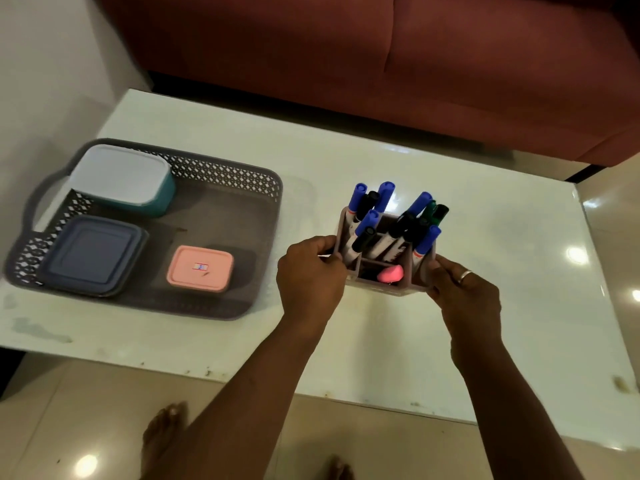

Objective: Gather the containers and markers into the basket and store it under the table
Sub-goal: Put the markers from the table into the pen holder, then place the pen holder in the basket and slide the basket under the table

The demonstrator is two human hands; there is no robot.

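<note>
On the white table point(346, 161), right of centre, a compartmented marker holder point(388, 268) stands between the two hands: the left hand point(310, 278) clasps its left wall with curled fingers, the right hand point(464, 292) is pressed against its right wall, a ring showing on one finger. Whether the holder rests on the table or is just lifted off it, I cannot tell. The markers point(391, 223) stand loosely in the compartments, caps up and leaning at different angles, and a small pink object point(390, 273) lies in the near compartment. The holder looks like light, stiff plastic, so a squeeze from both sides should carry it, but it is probably top-heavy (tall markers, shallow walls), and any tilt could spill them; holding low on the walls and keeping it level seems wisest. To the left, well apart, the grey basket point(221, 174) already holds a teal container point(159, 199), a dark blue container point(93, 254) and a pink container point(199, 268), with bare floor at its right side where the holder could probably sit.
</note>
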